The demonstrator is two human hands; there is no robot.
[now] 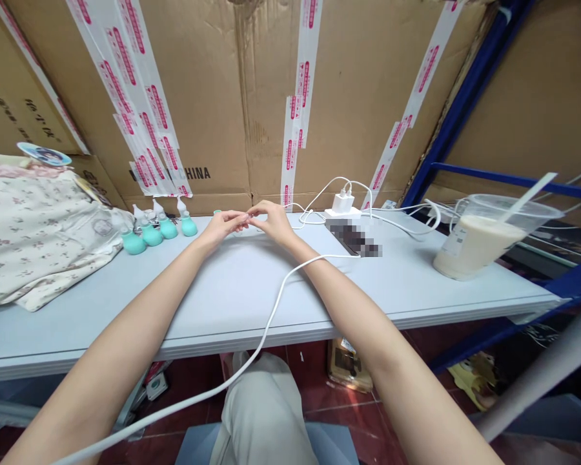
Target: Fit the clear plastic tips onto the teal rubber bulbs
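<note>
My left hand (226,226) and my right hand (271,218) meet at the fingertips above the far middle of the table. Both are closed in a pinch, and whatever small piece lies between the fingers is too hidden to name. A bit of teal (217,212) shows just behind my left hand. To the left of it stand several teal squeeze bulbs with clear pointed tips, the nearest being a teal bulb (188,225) set a little apart from the teal bulb (167,227) beside it.
A floral cloth bag (43,232) lies at the left. On the right are a white charger (343,203), a blurred-out dark phone-like object (351,237) and a tilted-looking plastic cup (484,242) with a straw. A white cable (275,310) crosses the front edge. Cardboard (213,97) walls the back.
</note>
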